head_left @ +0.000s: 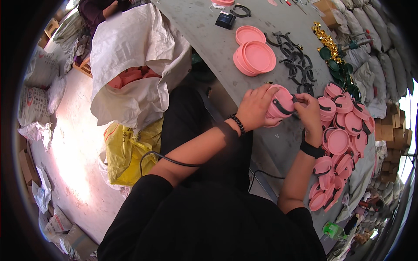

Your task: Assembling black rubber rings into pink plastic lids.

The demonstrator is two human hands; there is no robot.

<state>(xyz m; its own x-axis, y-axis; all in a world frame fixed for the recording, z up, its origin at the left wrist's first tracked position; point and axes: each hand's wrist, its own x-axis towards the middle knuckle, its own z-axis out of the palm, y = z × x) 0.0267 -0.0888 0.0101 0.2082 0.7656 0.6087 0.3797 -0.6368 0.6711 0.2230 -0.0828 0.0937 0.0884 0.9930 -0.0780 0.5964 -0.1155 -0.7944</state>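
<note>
Black cloth of the wearer's shirt (213, 222) lies nearest; beyond it both forearms reach over the grey table (274, 150). The left hand (260, 103) is curled around a pink round lid (281, 98), holding it tilted above the table near its edge; a black curved handle (282, 108) lies across the lid's face. The right hand (309, 114) is drawn into a narrow pinch at the lid's rim, on a small black part (294, 99); whether that is the handle's own end or a separate piece, I cannot tell.

Fitting the handle seems to be the step in hand; to do it well, I would keep the left grip firm around the side wall, so the lid does not twist; line the black part up squarely before pressing; push with the thumb close to the joint, since plastic bent from its far end could slip; then check both ends sit evenly.

Loose black handles (296, 58) lie beyond the hands; lids with handles (337, 141) are heaped just right of the right hand.
</note>
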